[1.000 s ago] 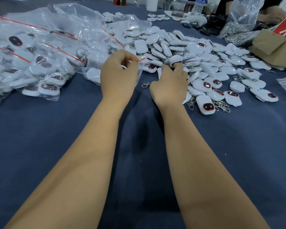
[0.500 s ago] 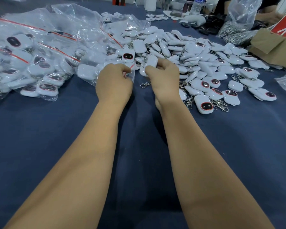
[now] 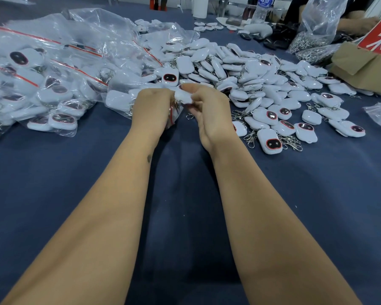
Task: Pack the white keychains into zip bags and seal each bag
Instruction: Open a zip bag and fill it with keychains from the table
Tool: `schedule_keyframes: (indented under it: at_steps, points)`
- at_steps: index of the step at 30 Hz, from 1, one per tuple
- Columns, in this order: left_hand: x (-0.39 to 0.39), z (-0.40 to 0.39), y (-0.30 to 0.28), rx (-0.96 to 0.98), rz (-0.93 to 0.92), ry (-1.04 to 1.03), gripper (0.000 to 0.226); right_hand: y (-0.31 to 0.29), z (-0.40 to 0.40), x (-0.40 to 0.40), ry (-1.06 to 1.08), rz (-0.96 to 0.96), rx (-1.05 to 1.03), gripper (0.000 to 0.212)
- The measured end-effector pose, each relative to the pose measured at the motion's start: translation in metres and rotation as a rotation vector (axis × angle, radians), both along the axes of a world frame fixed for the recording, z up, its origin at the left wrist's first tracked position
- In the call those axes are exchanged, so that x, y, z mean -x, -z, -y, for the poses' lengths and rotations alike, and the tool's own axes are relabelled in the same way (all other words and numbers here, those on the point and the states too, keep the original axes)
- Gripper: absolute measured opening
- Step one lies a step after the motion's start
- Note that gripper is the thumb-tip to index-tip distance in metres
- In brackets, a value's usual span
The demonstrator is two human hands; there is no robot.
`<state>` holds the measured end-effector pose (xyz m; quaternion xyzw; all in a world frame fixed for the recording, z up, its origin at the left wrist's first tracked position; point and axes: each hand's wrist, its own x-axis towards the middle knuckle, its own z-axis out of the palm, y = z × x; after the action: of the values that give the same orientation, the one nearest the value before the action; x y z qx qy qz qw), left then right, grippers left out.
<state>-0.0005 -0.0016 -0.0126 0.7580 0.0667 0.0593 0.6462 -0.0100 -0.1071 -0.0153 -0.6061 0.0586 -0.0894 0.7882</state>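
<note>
Far left, there's a big heap of filled zip bags [image 3: 53, 80], clear plastic with red seal strips, stuffed with white keychains and spilling toward the middle of the blue table [image 3: 53, 183]. One filled bag lies just left of the hands.

In the centre, the left hand [image 3: 151, 108] is curled around a small zip bag [image 3: 174, 113]; its red strip shows at the hand's right edge, running roughly up and down. Most of the bag is hidden behind the hand, so its opening can't really be made out.

Right next to it, the right hand [image 3: 209, 104] pinches a white keychain [image 3: 183, 95] between thumb and fingers, long axis lying roughly left-right, its left end poking toward the left hand and meeting the bag's top. Which way its face points is hard to tell.

To the right sits the loose pile of keychains [image 3: 262, 80], lying every which way, some with dark red-rimmed faces up. Far right there's a cardboard box [image 3: 361, 67].
</note>
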Motion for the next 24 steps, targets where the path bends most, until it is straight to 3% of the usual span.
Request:
schedule_keyframes:
  at_steps: [2, 7, 12, 19, 24]
  points:
    - [-0.0005, 0.0005, -0.0027, 0.079, -0.034, 0.007, 0.031, 0.0003, 0.0003, 0.0017, 0.025, 0.019, 0.053, 0.032]
    - [0.0060, 0.0014, 0.0028, -0.015, 0.057, 0.071, 0.018, 0.0029, 0.0017, 0.0041, 0.045, 0.026, 0.092, 0.061]
    - [0.0041, 0.0005, 0.0047, -0.046, 0.067, 0.088, 0.015, -0.0002, 0.0032, 0.0030, 0.087, -0.041, 0.005, 0.047]
    - [0.0049, 0.0018, 0.0055, -0.082, 0.061, 0.111, 0.008, -0.0016, 0.0042, 0.0053, 0.048, -0.020, 0.017, 0.053]
    - [0.0076, 0.0017, 0.0040, -0.066, 0.086, 0.105, 0.019, -0.0003, 0.0055, 0.0044, 0.023, -0.026, 0.042, 0.054]
